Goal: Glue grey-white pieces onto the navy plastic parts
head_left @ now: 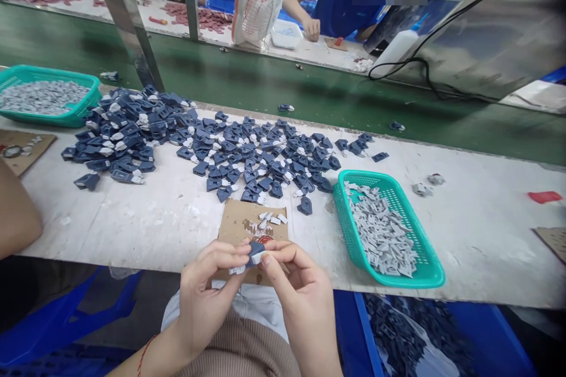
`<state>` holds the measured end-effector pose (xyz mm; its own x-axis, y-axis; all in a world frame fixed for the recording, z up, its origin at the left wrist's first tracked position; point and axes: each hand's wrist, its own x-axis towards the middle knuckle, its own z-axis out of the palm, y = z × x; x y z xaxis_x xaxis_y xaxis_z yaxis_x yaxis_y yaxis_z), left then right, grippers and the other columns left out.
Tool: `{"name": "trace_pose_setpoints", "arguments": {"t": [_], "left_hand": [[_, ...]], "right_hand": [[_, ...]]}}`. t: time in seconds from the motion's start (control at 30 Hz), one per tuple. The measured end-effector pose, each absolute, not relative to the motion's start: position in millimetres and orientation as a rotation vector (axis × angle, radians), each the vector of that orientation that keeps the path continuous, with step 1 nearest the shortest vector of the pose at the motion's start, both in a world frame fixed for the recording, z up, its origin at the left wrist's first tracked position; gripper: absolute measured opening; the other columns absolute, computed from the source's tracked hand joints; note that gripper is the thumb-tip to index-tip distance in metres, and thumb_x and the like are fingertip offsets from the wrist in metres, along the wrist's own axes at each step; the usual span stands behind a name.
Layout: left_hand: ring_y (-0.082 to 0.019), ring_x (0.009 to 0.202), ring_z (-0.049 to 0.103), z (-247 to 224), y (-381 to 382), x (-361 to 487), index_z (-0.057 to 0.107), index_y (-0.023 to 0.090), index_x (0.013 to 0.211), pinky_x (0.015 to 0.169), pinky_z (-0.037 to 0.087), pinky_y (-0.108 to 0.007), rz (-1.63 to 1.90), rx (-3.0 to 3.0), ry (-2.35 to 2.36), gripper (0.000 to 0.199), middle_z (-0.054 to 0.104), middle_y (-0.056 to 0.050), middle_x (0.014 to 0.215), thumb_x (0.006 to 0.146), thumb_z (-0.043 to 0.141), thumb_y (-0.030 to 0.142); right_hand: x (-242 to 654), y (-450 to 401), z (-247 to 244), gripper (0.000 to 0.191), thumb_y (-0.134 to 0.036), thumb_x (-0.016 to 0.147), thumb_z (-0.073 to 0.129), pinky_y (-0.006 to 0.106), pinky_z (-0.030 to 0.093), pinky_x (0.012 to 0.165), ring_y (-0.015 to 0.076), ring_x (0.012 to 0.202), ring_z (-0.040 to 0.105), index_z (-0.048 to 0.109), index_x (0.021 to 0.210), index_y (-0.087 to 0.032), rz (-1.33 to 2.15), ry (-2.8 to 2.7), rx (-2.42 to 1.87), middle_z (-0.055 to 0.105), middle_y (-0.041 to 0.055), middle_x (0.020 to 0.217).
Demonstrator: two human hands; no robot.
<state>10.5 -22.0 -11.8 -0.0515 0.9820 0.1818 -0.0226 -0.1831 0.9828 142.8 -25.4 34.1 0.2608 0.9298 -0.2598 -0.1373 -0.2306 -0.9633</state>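
Between my two hands, over the front edge of the bench, is a small dark blue plastic part (256,249) with light grey pieces on it. My left hand (211,274) pinches its left side. On the right, the thumb and forefinger of my right hand (297,284) press a small light grey plastic piece (257,258) against the blue part. Just behind them lies a cardboard sheet (230,218) with several loose grey pieces (272,219) and wet-looking smears. Part of the cardboard is hidden by my hands.
A heap of blue parts (247,153) spreads across the bench. Green baskets of grey pieces stand at right (431,265) and far left (84,109). Beyond runs a green conveyor belt (212,70) with metal posts. A blue crate (477,330) sits below. A neighbour's arm (17,206) enters left; other people work opposite.
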Motion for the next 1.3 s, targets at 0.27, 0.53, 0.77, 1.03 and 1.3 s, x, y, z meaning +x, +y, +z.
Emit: {"name": "trace_pose_setpoints", "arguments": {"t": [0.27, 0.53, 0.77, 1.03, 1.3], "left_hand": [[-0.021, 0.096, 0.074, -14.5, -24.3, 13.8, 0.074, 0.029, 0.088, 0.094, 0.058, -0.04, 1.477, 1.312, 1.14, 0.03, 0.077, 0.0, 0.095, 0.079, 0.071, 0.0], [-0.021, 0.093, 0.075, -4.9, -20.4, 16.4, 0.072, 0.023, 0.089, 0.087, 0.062, -0.035, 1.528, 1.345, 1.055, 0.026, 0.077, -0.003, 0.092, 0.078, 0.072, -0.001], [-0.016, 0.085, 0.073, 0.8, -18.0, 20.4, 0.071, 0.022, 0.092, 0.074, 0.061, -0.023, 1.554, 1.456, 0.992, 0.028, 0.077, -0.001, 0.09, 0.078, 0.072, -0.002], [-0.013, 0.088, 0.071, 1.3, -17.0, 27.5, 0.069, 0.024, 0.097, 0.08, 0.059, -0.021, 1.546, 1.434, 0.989, 0.031, 0.075, 0.0, 0.092, 0.08, 0.071, -0.002], [-0.011, 0.082, 0.068, 7.3, -0.7, 19.4, 0.069, 0.021, 0.116, 0.074, 0.058, -0.018, 1.44, 1.822, 0.91, 0.039, 0.064, -0.003, 0.092, 0.084, 0.064, -0.003]], "right_hand": [[136.4, -29.7, 23.2, 0.016, -0.03, 0.076, 0.081, 0.027, 0.056, 0.083, 0.0178, 0.089, 0.069, 0.068, 0.071, -0.021, 1.18, -0.701, -1.383, 0.068, 0.0024, 0.091], [142.6, -28.6, 25.9, 0.018, -0.043, 0.089, 0.069, 0.025, 0.054, 0.081, 0.0168, 0.091, 0.067, 0.068, 0.095, -0.025, 1.224, -0.795, -1.325, 0.07, 0.0019, 0.093], [143.0, -24.9, 34.8, 0.03, -0.049, 0.095, 0.058, 0.02, 0.048, 0.053, 0.0107, 0.057, 0.056, 0.073, 0.104, -0.025, 1.437, -0.965, -1.266, 0.068, 0.0004, 0.077], [139.5, -24.5, 36.1, 0.039, -0.053, 0.094, 0.055, 0.027, 0.058, 0.067, 0.0221, 0.089, 0.069, 0.077, 0.104, -0.024, 1.316, -0.921, -1.415, 0.076, 0.0088, 0.102], [147.8, -21.2, 31.7, 0.068, -0.071, 0.093, 0.035, 0.039, 0.06, 0.077, 0.0292, 0.095, 0.069, 0.077, 0.114, -0.022, 1.314, -0.894, -1.495, 0.076, 0.011, 0.097]]}}
